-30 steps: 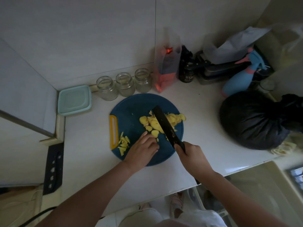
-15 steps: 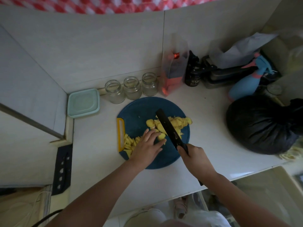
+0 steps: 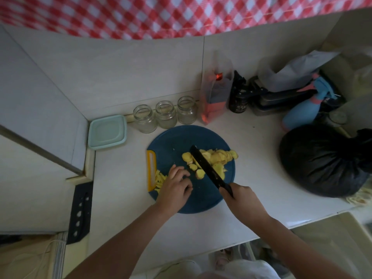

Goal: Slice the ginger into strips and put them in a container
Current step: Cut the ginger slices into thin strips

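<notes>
The ginger slices (image 3: pixel 217 160) lie in a loose heap on the right half of the round blue cutting board (image 3: pixel 171 141). The cut ginger strips (image 3: pixel 160 179) sit at the board's left edge, beside its yellow handle slot (image 3: pixel 152 170). The black knife (image 3: pixel 207 168) lies slantwise across the left side of the heap, its tip pointing to the board's far edge. The right hand (image 3: pixel 243 198) is wrapped round its handle at the board's near right edge.

Half a second ago the left hand (image 3: pixel 177 188) had its fingertips up against the slices next to the blade. It has now drawn back to the left and rests knuckles-up on the board between the strips and the slices, partly covering the strips. Its fingers are curled, and whether they hold anything cannot be told. The knife and the heap are placed much as before. The view has tipped upward, so more of the red-and-white checked cloth (image 3: pixel 181 15) shows above the wall.

The board stands in the middle of a pale worktop (image 3: pixel 120 188). At the far left corner is a container (image 3: pixel 107 132) with a pale green lid, and just beside it three glass jars (image 3: pixel 166 114) stand in a row along the back edge. Further right are a red pouch (image 3: pixel 215 97), a dark bottle (image 3: pixel 238 93) and a blue spray bottle (image 3: pixel 302 111). A knotted black bag (image 3: pixel 324 160) sits at the right edge. A black strip with holes (image 3: pixel 80 212) lies off the left edge.
</notes>
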Demonstrator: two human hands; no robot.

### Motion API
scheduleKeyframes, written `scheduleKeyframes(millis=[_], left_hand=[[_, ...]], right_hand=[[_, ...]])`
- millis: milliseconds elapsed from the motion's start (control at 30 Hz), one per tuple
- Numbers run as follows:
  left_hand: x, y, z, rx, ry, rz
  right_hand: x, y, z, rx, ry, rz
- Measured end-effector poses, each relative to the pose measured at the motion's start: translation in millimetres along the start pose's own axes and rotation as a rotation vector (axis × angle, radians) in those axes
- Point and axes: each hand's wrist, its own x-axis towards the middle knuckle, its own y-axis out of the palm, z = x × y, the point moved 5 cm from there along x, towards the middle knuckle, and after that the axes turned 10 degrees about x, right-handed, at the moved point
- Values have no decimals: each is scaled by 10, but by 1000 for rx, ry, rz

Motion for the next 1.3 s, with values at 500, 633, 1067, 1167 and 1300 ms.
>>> scheduleKeyframes(millis=[500, 633, 1067, 1167, 1300], left_hand=[[-27, -630, -46, 66, -34, -77], [46, -461, -282, 203, 101, 61], [-103, -262, 221, 225, -108, 217], [-75, -251, 294, 236, -143, 232], [-68, -213, 333, 225, -158, 229]], right_hand=[[215, 16, 621, -556, -351, 130], [232, 96, 734, -647, -449, 189], [201, -156, 468, -639, -476, 146], [207, -330, 331, -606, -413, 121], [154, -566, 247, -557, -392, 104]])
